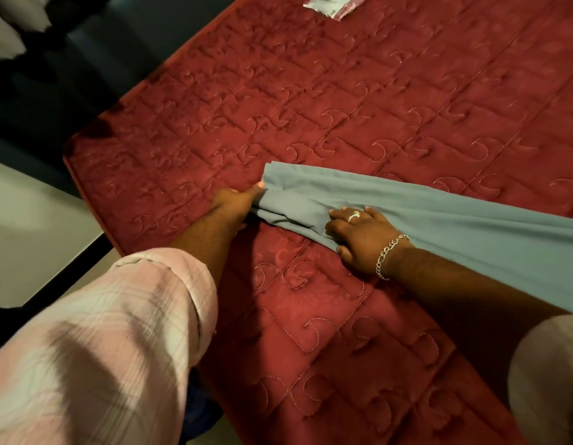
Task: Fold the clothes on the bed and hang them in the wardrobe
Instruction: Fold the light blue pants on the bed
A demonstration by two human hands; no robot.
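Garment: one grey-blue cloth (pixel 407 213) is lying across the red quilted bed cover (pixel 343 91), running from near the middle of the view out past the right edge, its near end bunched into folds.
Left hand: one left hand (pixel 233 203) is gripping the bunched end of the cloth, thumb on top and fingers curled under the fabric.
Right hand: one right hand (pixel 359 239) is resting on the cloth just beside the left hand, knuckles bent, fingertips pressing into the fabric and the thumb lying along the cloth's near edge; the fingers appear to be gathering the fabric, though how far they are closing around it is hard to tell.
Jewellery: one ring (pixel 354 216) is sitting on a finger of the right hand, and one silver chain bracelet (pixel 389 256) is circling the right wrist.
Sleeves: two pale pink sleeves are showing, the left sleeve (pixel 118 332) rolled to the forearm and filling the lower left, the right sleeve (pixel 548 374) peeking in at the lower right corner.
Bed: one bed is filling most of the view, its corner pointing to the left.
Other item: one pale flat packet (pixel 330 4) is lying on the cover at the top edge, well apart from the hands.
Floor: a light floor (pixel 37 226) is showing beside the bed at left.
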